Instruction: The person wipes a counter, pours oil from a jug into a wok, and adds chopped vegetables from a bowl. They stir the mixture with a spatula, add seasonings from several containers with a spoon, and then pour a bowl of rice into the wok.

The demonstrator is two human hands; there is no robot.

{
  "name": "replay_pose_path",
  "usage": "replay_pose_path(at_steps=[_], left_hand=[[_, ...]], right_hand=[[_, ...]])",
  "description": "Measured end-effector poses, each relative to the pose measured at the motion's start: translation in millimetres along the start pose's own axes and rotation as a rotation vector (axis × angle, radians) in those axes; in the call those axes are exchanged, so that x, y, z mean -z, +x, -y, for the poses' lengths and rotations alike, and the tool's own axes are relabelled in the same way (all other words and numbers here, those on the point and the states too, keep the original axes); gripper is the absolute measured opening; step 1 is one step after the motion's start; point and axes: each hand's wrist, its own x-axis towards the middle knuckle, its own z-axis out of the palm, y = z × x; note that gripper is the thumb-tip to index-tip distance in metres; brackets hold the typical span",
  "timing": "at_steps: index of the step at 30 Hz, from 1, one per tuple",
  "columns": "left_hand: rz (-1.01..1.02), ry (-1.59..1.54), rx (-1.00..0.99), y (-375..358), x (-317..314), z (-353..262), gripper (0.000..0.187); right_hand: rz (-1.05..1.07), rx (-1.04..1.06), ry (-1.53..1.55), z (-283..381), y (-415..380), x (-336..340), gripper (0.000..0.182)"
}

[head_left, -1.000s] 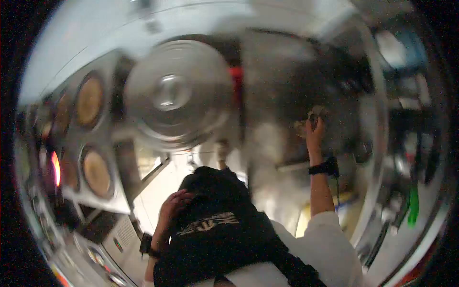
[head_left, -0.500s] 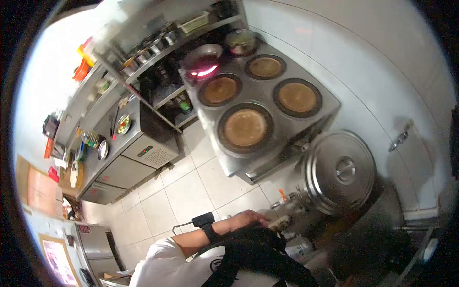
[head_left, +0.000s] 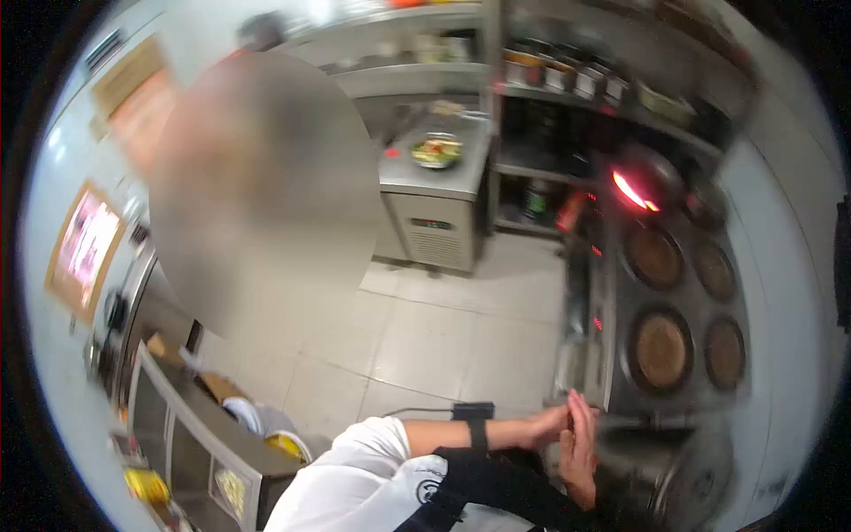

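My left hand [head_left: 547,426] reaches in from the lower left, a black band [head_left: 479,436] round the wrist. It touches my right hand [head_left: 581,450], whose fingers are stretched out and point up. The two hands meet near the front edge of the metal stove [head_left: 607,355], and no object shows between them. Part of my left hand's fingers is hidden behind the right. Just right of the hands is a large round metal lid [head_left: 700,479], dim and blurred.
Round brown plates [head_left: 661,348] and a pan with a red glow [head_left: 651,177] are on the stove. A plate of food [head_left: 436,151] stands on the steel counter [head_left: 425,182]. Shelves [head_left: 541,168] hold containers. At the lower left is a metal-framed cabinet [head_left: 164,390]. A blurred patch covers the left.
The view has turned left, so the stove sits farther right. My right hand has come into sight against my left. The lower-left cabinet now shows more fully.
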Motion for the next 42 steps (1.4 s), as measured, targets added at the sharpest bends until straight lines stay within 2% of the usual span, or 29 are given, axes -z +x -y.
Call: replay_pose_path(at_steps=[1,4,6,7,9,11,13,14,15,16,18,19,20,21,22,24,25,26,27,28,29,30,31,33,34,35,37,38,42], left_hand=[[0.103,-0.19,-0.209,-7,7,-10,0.062],[0.036,-0.31,-0.624,-43,15,-51,0.061],[-0.068,-0.372,-0.533,-66,24,-80,0.058],[-0.101,-0.417,-0.458,-73,25,-88,0.057],[-0.131,-0.474,-0.379,-80,40,-106,0.056],[-0.087,0.079,-0.437,-89,63,-127,0.052],[-0.22,0.709,-0.525,-87,112,-143,0.044],[-0.37,0.917,-0.566,-91,139,-153,0.04],[-0.563,0.829,-0.558,-87,187,-136,0.038],[-0.696,0.746,-0.528,-72,221,-123,0.036],[-0.764,0.666,-0.202,-97,197,-168,0.043],[-0.733,0.661,-0.162,-98,190,-194,0.042],[-0.808,0.627,-0.038,-102,209,-184,0.044],[-0.875,0.436,0.134,-108,246,-161,0.045],[-0.945,0.602,0.214,-114,266,-159,0.045],[-1.182,1.233,0.67,-108,253,-196,0.045],[-1.158,1.259,0.679,-104,257,-212,0.045],[-1.19,1.246,0.561,-101,261,-225,0.046],[-1.225,1.217,0.445,-96,267,-232,0.046],[-1.175,1.103,0.308,-93,280,-237,0.043],[-1.172,1.097,0.317,-84,273,-251,0.043],[-1.155,1.051,0.212,-69,264,-274,0.042],[-1.137,1.003,0.107,-53,256,-296,0.04],[-1.097,1.046,0.064,-22,244,-332,0.038],[-1.055,1.088,0.024,-13,240,-341,0.037],[-1.053,1.088,0.033,-7,243,-343,0.037],[-0.898,1.04,0.042,6,254,-350,0.036],[-0.86,1.14,0.028,9,254,-353,0.036],[-0.794,1.072,0.057,13,262,-363,0.036]], right_hand=[[0.011,0.139,0.031,12,31,-22,0.053],[0.232,0.33,-0.147,-25,79,-71,0.064],[0.227,0.384,-0.142,-44,115,-87,0.057],[0.224,0.351,-0.155,-34,129,-82,0.052],[0.106,0.213,-0.24,-90,161,-86,0.041],[0.107,-0.11,-0.04,-152,202,-65,0.034],[0.142,-0.457,0.347,-190,236,-30,0.02],[0.175,-0.517,0.371,-192,255,-28,0.02],[0.188,-0.594,0.39,-183,269,-22,0.029],[0.012,-0.36,0.288,-143,284,-33,0.035],[-0.004,0.108,-0.105,-223,307,-24,0.02],[-0.045,-0.388,0.132,-193,326,-10,0.016],[-0.268,-0.358,0.299,-215,342,-7,0.014],[-0.35,-0.338,0.159,-229,359,11,0.015],[-0.454,-0.279,0.084,-244,378,29,0.02],[-0.568,-0.227,0.002,-267,417,61,0.024],[-0.633,-0.215,-0.249,-278,434,77,0.029],[-0.676,-0.2,-0.502,-291,446,91,0.035],[-0.675,-0.214,-0.505,-317,455,99,0.035],[-0.577,-0.407,-0.297,-346,462,102,0.037],[-0.473,-0.593,-0.085,-374,467,103,0.039],[-0.412,-0.705,0.249,-407,472,101,0.035],[-0.41,-0.711,0.249,-400,481,106,0.035],[-0.282,-0.802,1.038,-363,505,119,0.017],[-0.339,-0.865,1.345,-368,511,118,0.013],[-0.343,-0.873,1.347,-374,514,119,0.013],[-0.15,-0.705,1.623,-375,524,123,0.011],[-0.22,-0.721,1.633,-373,527,125,0.013],[-0.253,-0.798,1.51,-346,535,134,0.016]])
